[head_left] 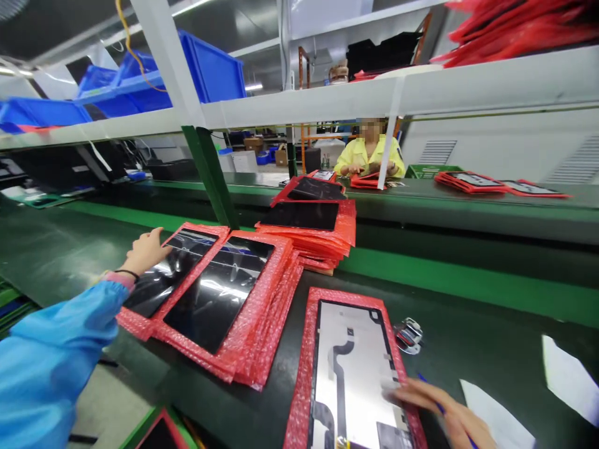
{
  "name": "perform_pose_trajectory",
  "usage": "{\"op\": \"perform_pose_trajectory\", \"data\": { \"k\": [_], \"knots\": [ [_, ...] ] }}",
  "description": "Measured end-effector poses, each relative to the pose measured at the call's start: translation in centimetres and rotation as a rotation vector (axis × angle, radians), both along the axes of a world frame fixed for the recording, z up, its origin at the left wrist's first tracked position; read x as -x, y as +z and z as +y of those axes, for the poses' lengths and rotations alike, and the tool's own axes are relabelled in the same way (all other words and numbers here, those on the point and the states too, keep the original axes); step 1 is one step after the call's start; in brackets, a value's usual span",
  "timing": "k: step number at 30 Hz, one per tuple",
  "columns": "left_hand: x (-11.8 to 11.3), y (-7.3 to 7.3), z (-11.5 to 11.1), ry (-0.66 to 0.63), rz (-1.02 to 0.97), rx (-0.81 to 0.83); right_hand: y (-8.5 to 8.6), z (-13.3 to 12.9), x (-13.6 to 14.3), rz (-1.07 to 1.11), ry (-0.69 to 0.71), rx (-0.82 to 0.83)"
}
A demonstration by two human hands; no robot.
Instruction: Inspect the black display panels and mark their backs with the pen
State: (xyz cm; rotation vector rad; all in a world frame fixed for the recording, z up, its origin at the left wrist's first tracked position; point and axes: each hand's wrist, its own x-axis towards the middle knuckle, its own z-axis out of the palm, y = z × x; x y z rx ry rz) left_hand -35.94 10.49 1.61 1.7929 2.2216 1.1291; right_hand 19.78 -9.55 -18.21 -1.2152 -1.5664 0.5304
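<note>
My left hand [148, 251], in a blue sleeve, grips the outer edge of a black screen panel [156, 280] that lies on red bubble wrap. Beside it, another glossy black screen panel [219, 290] tops a stack of red bubble-wrap sheets [269, 324]. My right hand [444, 408] is smeared by motion; a blue pen [438, 405] sits in its fingers. Its fingertips are over the right edge of a panel with a silver back [358, 368], which lies face down on red bubble wrap [299, 380]. Dark flex strips run along that silver back.
Behind stands another red-wrapped panel stack [322, 240]. A small metal-and-plastic item [409, 335] and white papers [496, 418] lie at right. A green post [210, 174] and a white shelf beam [299, 106] cross the view. A person in yellow [369, 156] works opposite.
</note>
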Motion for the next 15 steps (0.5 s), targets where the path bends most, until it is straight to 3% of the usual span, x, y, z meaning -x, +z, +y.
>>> {"op": "perform_pose_trajectory", "data": {
  "k": [4,6,7,9,12,15],
  "knots": [
    [-9.5,-2.0,-4.3,-0.191,-0.128,-0.091,2.1,0.1,1.9,0.362,0.24,0.163],
    [-14.8,-3.6,-7.6,-0.377,-0.245,-0.046,3.0,0.4,2.7,0.346,0.213,0.269],
    [-17.3,-4.5,-9.3,-0.523,-0.452,0.078,3.3,0.4,3.1,0.314,0.174,0.323],
    [-21.3,-6.5,-12.2,-0.665,-0.807,0.426,3.7,0.4,3.7,0.262,0.116,0.396],
    [-25.0,-9.5,-14.3,-0.617,-1.047,0.737,3.6,0.3,4.3,0.169,0.043,0.372],
    [-26.3,-11.6,-14.1,-0.503,-1.112,0.784,3.0,0.0,4.6,0.011,-0.019,0.3]
  ]
}}
